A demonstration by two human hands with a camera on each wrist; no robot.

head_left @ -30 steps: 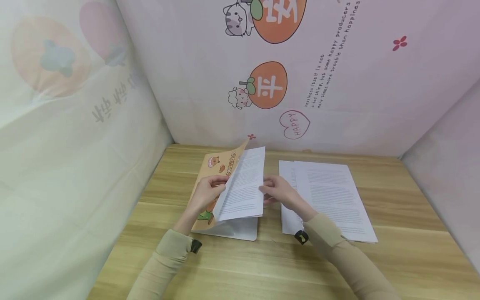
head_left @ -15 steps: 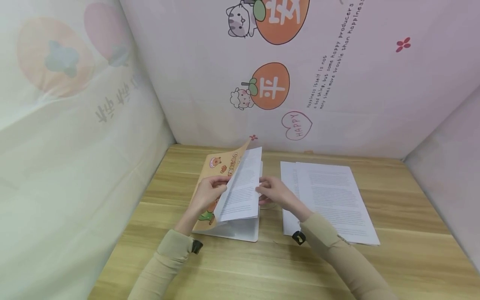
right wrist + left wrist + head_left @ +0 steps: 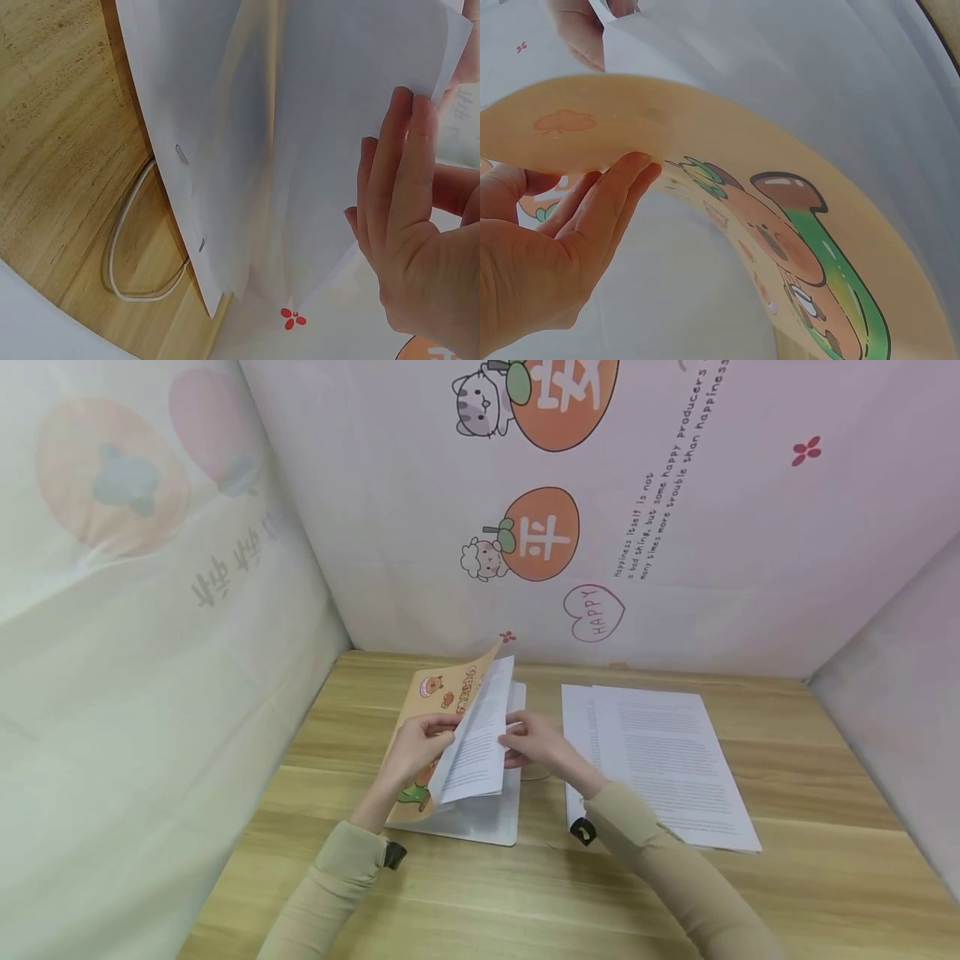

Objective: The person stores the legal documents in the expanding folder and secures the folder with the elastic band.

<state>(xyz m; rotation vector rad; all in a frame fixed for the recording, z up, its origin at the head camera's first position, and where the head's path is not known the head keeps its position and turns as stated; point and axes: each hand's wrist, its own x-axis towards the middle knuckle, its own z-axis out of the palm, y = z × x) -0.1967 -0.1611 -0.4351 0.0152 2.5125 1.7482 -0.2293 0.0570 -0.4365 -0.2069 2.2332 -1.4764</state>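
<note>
An orange folder [image 3: 442,689] with cartoon animals on its cover lies on the left half of the table, its cover lifted and curved. My left hand [image 3: 422,745] holds the cover's edge between thumb and fingers; in the left wrist view the cover [image 3: 727,135] arches over that hand [image 3: 562,240]. Printed sheets of paper [image 3: 480,752] stand tilted inside the folder. Their right edge is pinched by my right hand [image 3: 538,745]. From the right wrist, the fingers [image 3: 409,165] lie along the back of the sheets [image 3: 337,97], above the folder's pale inner back.
To the right lies a stack of printed sheets [image 3: 667,760], slightly fanned, partly under the right forearm. A thin elastic cord [image 3: 112,262] loops out from the folder's edge onto the wooden table [image 3: 480,893]. Printed cloth walls [image 3: 420,527] enclose the back and sides.
My right hand has moved left with the edge of the sheets, turning them towards the cover, so more of the folder's pale inside shows. The left hand stays at the cover.
</note>
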